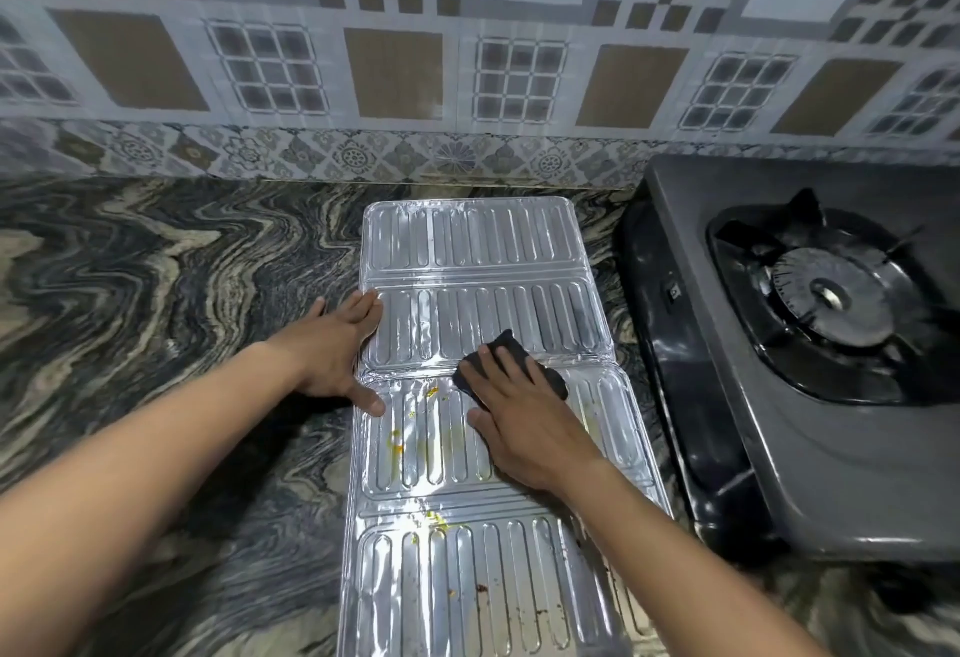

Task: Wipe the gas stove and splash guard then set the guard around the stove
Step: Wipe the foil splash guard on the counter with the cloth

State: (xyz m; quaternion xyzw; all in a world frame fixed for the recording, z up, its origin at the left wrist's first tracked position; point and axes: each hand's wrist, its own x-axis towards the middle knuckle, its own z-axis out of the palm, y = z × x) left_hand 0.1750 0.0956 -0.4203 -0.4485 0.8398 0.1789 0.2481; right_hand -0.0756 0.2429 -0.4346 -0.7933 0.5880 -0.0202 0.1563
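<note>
Forearms, two, bare, entering from the near edge and reaching forward over the worktop [156, 267], a dark stone surface with wavy pale veining.

Splash guard [467, 251]: silver ribbed foil panels, unfolded and lying flat on the worktop, running from the near edge toward the wall. Nearest panels carry yellow smears and small brown specks; the far panels look clean.

Right hand [524, 422]: palm down on the middle of the guard, fingers spread flat, pressing a dark cloth [514, 363] onto the foil at a fold line. Grip: flat press on the cloth, not curled around it.

Left hand [332, 350]: open, fingers extended, resting at the guard's left edge, thumb on the foil, fingers touching the rim of the next panel. Grip: wide, holding nothing.

Gas stove [810, 396]: dark grey body, just beside the guard on its right, one black burner [826, 298] with pan supports visible.

Wall tiles [467, 59]: patterned grey and brown squares, behind the worktop, with a floral border strip at the base.
</note>
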